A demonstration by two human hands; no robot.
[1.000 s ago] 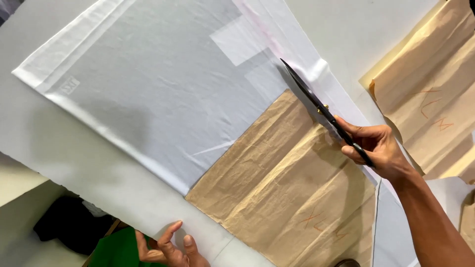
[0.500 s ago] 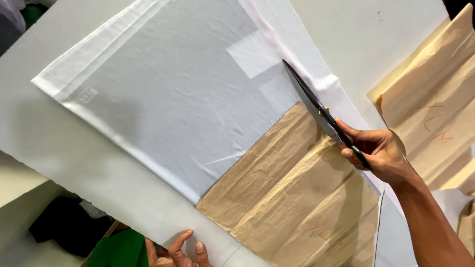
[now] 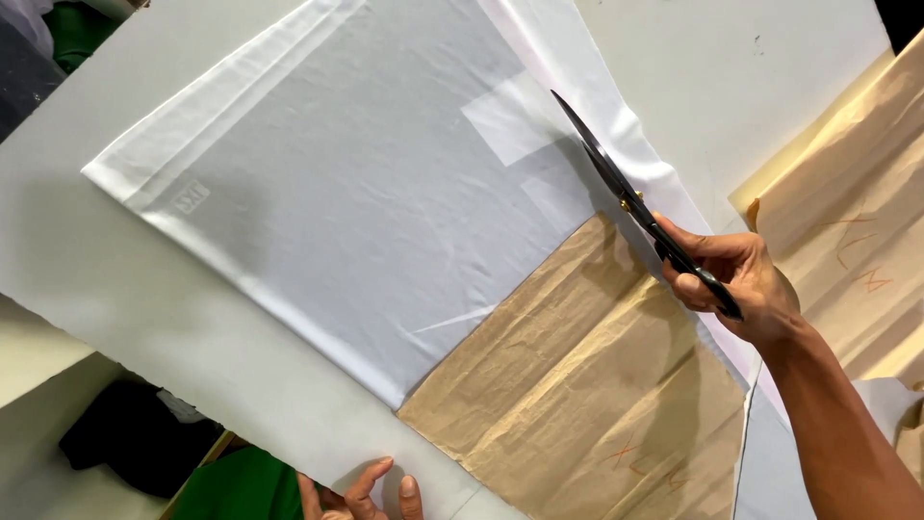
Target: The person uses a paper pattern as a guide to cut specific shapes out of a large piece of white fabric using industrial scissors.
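one scissors (image 3: 630,202), two brown papers (image 3: 587,385), one white cloth (image 3: 366,193)

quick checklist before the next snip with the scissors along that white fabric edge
1. Right hand has a firm grip on the black scissors: ok.
2. Blades lie along the right edge of the white fabric: ok.
3. Blades open enough to bite: cannot tell, they look nearly closed.
4. Brown paper pattern lies flat on the fabric: ok, though creased.
5. Left hand is well clear of the blades, at the table's near edge: ok.
6. Fabric held down near the cut: not ok, no hand presses it there.
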